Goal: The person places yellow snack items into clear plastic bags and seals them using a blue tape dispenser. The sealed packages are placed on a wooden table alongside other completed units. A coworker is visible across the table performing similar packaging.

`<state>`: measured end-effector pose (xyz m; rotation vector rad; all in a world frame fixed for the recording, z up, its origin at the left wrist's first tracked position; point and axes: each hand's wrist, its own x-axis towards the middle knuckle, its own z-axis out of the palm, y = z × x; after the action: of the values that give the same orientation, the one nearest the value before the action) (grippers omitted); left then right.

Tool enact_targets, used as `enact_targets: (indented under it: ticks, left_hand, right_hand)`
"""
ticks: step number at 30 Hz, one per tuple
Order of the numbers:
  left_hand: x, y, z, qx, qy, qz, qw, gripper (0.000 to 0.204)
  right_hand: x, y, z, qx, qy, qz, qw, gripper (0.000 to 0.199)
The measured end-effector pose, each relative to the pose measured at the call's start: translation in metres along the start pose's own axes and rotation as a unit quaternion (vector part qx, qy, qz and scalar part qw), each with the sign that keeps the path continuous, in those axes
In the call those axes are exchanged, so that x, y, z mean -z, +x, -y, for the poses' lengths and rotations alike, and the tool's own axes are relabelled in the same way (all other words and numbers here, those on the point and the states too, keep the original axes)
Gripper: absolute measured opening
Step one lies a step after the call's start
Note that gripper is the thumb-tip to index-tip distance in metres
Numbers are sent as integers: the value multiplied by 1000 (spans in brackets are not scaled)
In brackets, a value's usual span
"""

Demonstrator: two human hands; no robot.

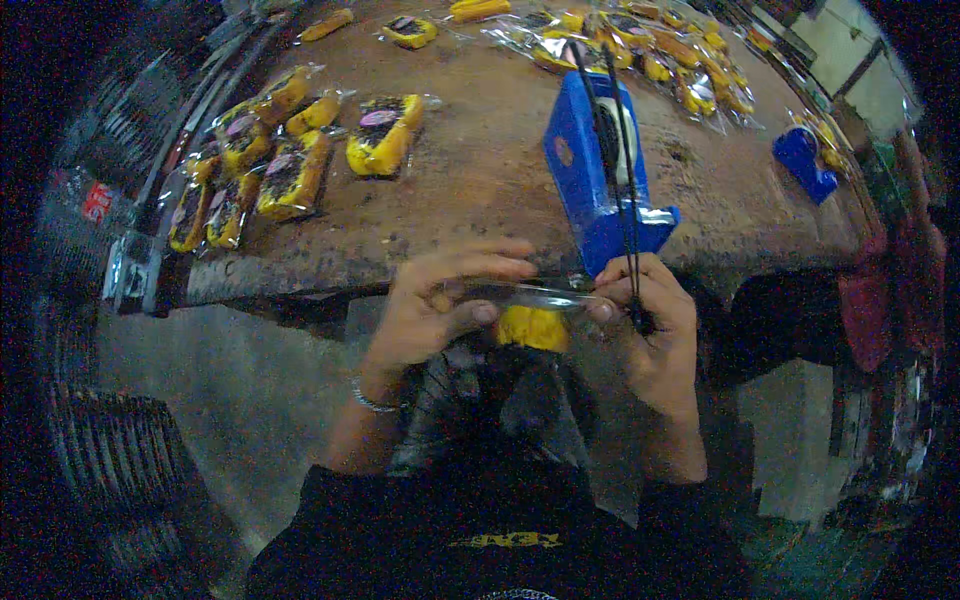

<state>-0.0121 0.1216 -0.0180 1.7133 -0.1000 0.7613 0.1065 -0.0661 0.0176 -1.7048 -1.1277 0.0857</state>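
Observation:
Both hands are in front of the table's near edge, on a clear plastic bag (545, 295) with a yellow block-like piece (532, 328) hanging in its lower part. My left hand (430, 305) pinches the bag's left side between thumb and fingers. At the other end, my right hand (648, 325) grips the bag's right corner, close to the base of a blue tape dispenser (580, 150). That dispenser stands on the table with a pale roll in it. Two dark cords hang in front of it and pass over my right hand. Exactly what the yellow piece is cannot be made out.
On the brown table (480, 190), several bagged yellow pieces (295, 175) with dark labels lie at the left. A larger pile (680, 60) sits at the far right. A second blue dispenser (803, 165) is near the right edge. Dark red cloth (868, 300) hangs at the right.

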Motion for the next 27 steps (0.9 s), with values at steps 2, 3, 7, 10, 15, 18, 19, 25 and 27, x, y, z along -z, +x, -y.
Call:
enact_targets:
  ticks: [2, 3, 7, 10, 15, 18, 19, 25, 27]
  left_hand:
    - [-6, -7, 12, 61, -79, 33, 994, 21]
    - [-6, -10, 15, 84, -62, 25, 994, 22]
    - [-5, -8, 10, 145, -19, -1, 989, 23]
    - [0, 0, -8, 186, -22, -64, 980, 23]
    - [19, 7, -31, 154, 77, -165, 971, 38]
    - [25, 8, -35, 190, 28, -165, 967, 29]
    - [24, 8, -36, 191, 8, -153, 970, 26]
    - [2, 13, -43, 243, 72, -108, 961, 25]
    - [-4, 15, -45, 233, 89, -91, 964, 24]
  right_hand:
    - [-1, 4, 0, 34, -5, 9, 999, 9]
    - [-2, 5, 1, 6, 14, 22, 1000, 11]
    - [5, 7, 8, -32, -7, -4, 999, 15]
    - [25, 3, 14, -45, -99, -29, 994, 16]
    - [53, -10, -2, -85, -185, -34, 978, 15]
    - [59, -23, -18, -119, -175, -73, 975, 16]
    - [62, -28, -21, -124, -179, -83, 973, 16]
    - [66, -37, -30, -111, -159, -78, 978, 11]
    - [62, -36, -29, -102, -154, -79, 980, 11]
